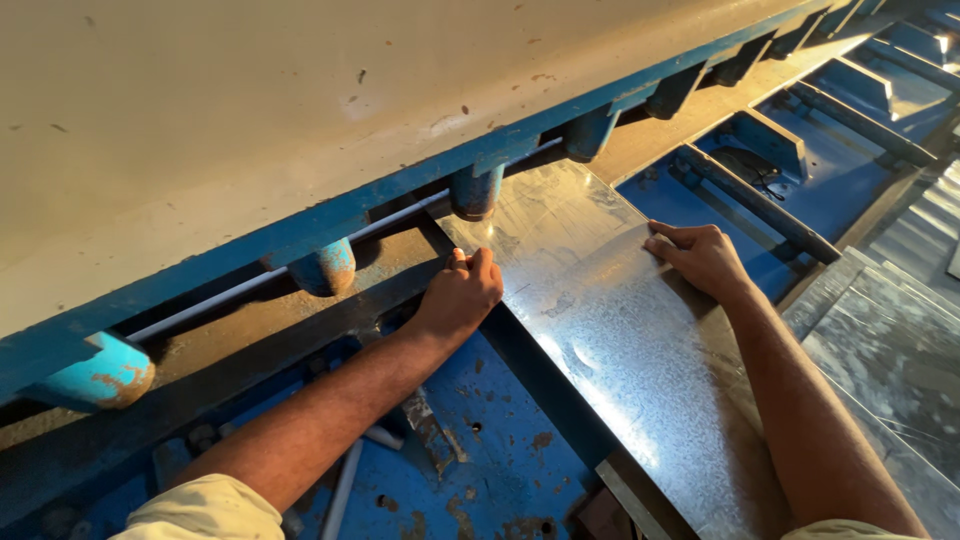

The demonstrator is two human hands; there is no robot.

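while a shiny galvanised steel sheet [600, 330] lies on the blue machine bed [500, 470] under round blue clamps [475, 190], its left edge is pinched by the left hand [460, 295] and its right edge is pressed flat by the right hand [705, 258].

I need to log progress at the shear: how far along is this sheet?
Done: the galvanised sheet lies on the blue machine bed, its far end pushed under the row of blue hold-down cylinders. In hand: the left hand grips its left edge and the right hand presses its right edge. Left: no cut edge or offcut shows, so the cut looks not yet made.
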